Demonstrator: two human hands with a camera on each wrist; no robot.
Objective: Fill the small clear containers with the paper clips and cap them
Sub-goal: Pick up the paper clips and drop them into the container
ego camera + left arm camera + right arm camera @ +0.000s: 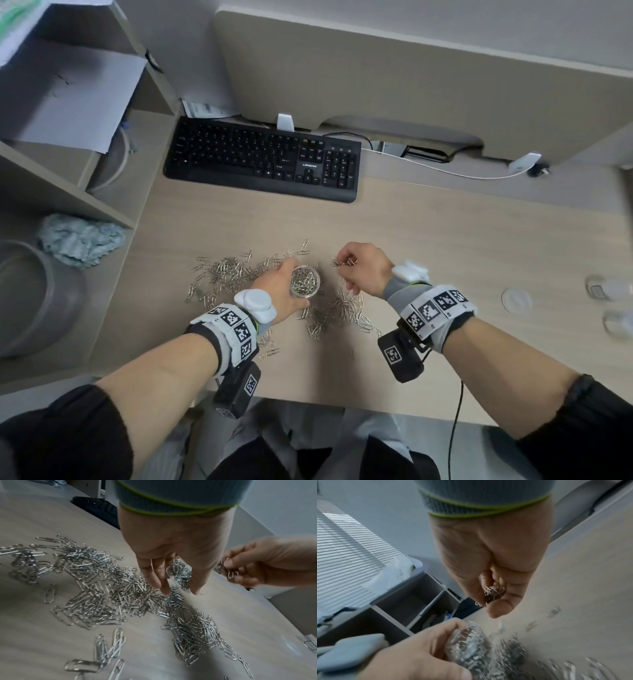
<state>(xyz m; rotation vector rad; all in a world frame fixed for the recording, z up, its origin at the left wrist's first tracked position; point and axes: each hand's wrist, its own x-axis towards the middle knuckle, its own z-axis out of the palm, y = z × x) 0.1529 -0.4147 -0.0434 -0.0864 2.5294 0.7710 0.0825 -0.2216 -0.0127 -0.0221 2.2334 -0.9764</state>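
My left hand (279,289) grips a small clear container (305,281) holding many silver paper clips, its mouth up, above the desk; it shows in the left wrist view as container (180,574) and in the right wrist view as container (467,642). My right hand (359,270) pinches a small bunch of paper clips (342,262) just right of the container, seen as a bunch (494,593) between its fingers (240,566). Loose paper clips (226,270) lie scattered on the wooden desk (445,240) around both hands, also a spread of clips (102,588).
A black keyboard (263,159) lies at the back. Clear lids and containers (516,300) sit at the right edge of the desk. Shelves (68,192) with a blue cloth (80,241) and a grey tub (34,298) stand at the left. A white cable (455,171) runs behind.
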